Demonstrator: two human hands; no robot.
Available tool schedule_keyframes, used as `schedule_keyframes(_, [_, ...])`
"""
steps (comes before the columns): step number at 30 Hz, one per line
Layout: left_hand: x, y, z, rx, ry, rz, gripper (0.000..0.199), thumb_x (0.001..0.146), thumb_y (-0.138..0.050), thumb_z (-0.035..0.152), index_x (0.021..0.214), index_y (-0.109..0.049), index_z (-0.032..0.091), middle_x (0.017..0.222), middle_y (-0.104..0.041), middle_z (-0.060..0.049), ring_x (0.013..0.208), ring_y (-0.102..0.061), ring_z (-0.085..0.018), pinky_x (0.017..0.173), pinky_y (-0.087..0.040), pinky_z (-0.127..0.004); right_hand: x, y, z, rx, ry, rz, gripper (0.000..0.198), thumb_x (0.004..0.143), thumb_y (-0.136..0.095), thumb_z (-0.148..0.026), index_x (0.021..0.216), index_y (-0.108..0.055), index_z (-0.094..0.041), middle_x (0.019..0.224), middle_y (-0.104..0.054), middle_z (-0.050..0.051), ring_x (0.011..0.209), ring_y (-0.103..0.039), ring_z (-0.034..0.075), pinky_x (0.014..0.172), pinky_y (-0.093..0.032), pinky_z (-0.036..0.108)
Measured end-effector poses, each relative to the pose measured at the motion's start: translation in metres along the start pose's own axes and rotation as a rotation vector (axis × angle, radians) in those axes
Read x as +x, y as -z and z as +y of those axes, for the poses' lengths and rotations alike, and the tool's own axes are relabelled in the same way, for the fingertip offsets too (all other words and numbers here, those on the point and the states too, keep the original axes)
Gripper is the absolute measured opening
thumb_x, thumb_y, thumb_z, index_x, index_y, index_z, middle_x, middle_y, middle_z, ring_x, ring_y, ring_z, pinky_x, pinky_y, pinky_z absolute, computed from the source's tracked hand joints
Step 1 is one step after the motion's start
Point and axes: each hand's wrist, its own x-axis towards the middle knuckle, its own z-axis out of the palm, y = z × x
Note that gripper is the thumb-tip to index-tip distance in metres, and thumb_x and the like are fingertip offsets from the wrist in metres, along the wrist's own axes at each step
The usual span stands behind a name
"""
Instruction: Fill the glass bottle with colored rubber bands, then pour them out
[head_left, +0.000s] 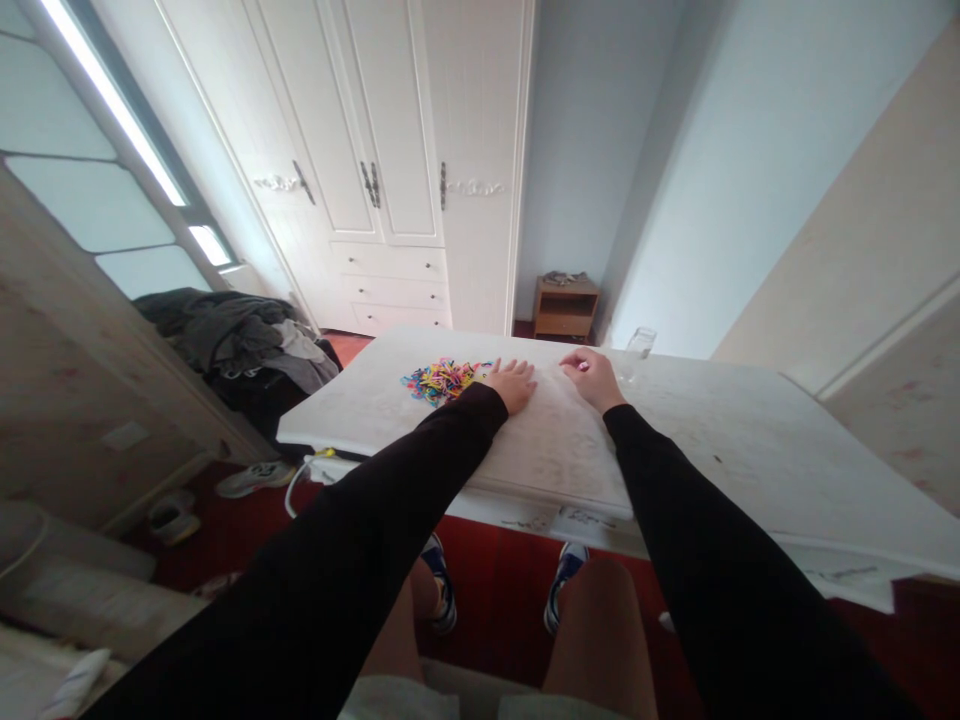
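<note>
A pile of small, thin, brightly coloured pieces (442,381) lies on the white table (720,440); their exact kind is too small to tell. Right beside the pile, my left hand (514,386) rests palm down with its fingers spread, touching the pile's right edge. My right hand (595,378) is further right, above or on the table, its fingers curled together. Something small and pinkish shows at those fingertips, but I cannot make it out. Just beyond my right hand is a clear glass jar (642,343).
Dark clothes (232,335) are heaped left of the table. A white wardrobe (390,120) and a small wooden cabinet (566,308) stand behind it. A white cable (294,490) hangs at the table's left corner. Shoes (255,478) lie on the red floor.
</note>
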Motion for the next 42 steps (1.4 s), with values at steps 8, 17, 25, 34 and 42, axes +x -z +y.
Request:
schedule_keyframes(8, [-0.031,0.006,-0.081,0.113,0.119,0.007,0.050,0.102,-0.036,0.021,0.145,-0.059,0.010,0.141,-0.067,-0.023,0.131,-0.063,-0.037,0.125,-0.024,-0.063,0.001,-0.001,-0.001,-0.010,-0.006,-0.028,0.010,0.071,-0.062,-0.025,0.073,-0.071,-0.021,0.079,-0.072,0.004,0.077,-0.064,0.023,0.076,-0.050,0.037])
schedule_keyframes(17, [-0.055,0.031,-0.116,0.100,0.217,-0.017,0.036,0.103,-0.041,0.028,0.116,-0.072,0.015,0.127,-0.072,-0.019,0.121,-0.066,-0.036,0.116,-0.035,-0.067,-0.001,0.001,-0.002,-0.017,-0.008,-0.019,0.012,0.072,-0.060,-0.027,0.072,-0.071,-0.021,0.078,-0.074,0.005,0.077,-0.065,0.023,0.077,-0.051,0.038])
schedule_keyframes(25, [-0.080,0.031,-0.094,0.003,-0.058,0.067,0.048,0.107,-0.043,0.037,0.153,-0.054,0.027,0.163,-0.053,-0.010,0.150,-0.049,-0.030,0.129,-0.025,-0.057,-0.001,0.000,-0.001,-0.012,-0.012,-0.026,0.014,0.071,-0.059,-0.028,0.073,-0.071,-0.021,0.077,-0.074,0.006,0.077,-0.065,0.024,0.077,-0.050,0.038])
schedule_keyframes(34, [-0.092,0.023,-0.110,0.103,-0.100,0.054,0.048,0.109,-0.037,0.032,0.154,-0.055,0.033,0.162,-0.054,-0.007,0.154,-0.043,-0.029,0.131,-0.015,-0.060,-0.001,0.003,-0.002,-0.019,-0.020,-0.031,0.014,0.071,-0.059,-0.028,0.073,-0.071,-0.021,0.077,-0.073,0.006,0.078,-0.066,0.024,0.077,-0.050,0.038])
schedule_keyframes(42, [-0.093,0.023,-0.139,-0.054,0.093,0.027,0.051,0.104,-0.048,0.054,0.150,-0.060,0.037,0.159,-0.055,-0.006,0.133,-0.057,-0.035,0.110,-0.047,-0.054,-0.001,0.002,-0.003,-0.018,-0.024,-0.033,0.014,0.071,-0.059,-0.028,0.073,-0.071,-0.020,0.076,-0.073,0.006,0.077,-0.066,0.024,0.077,-0.049,0.038])
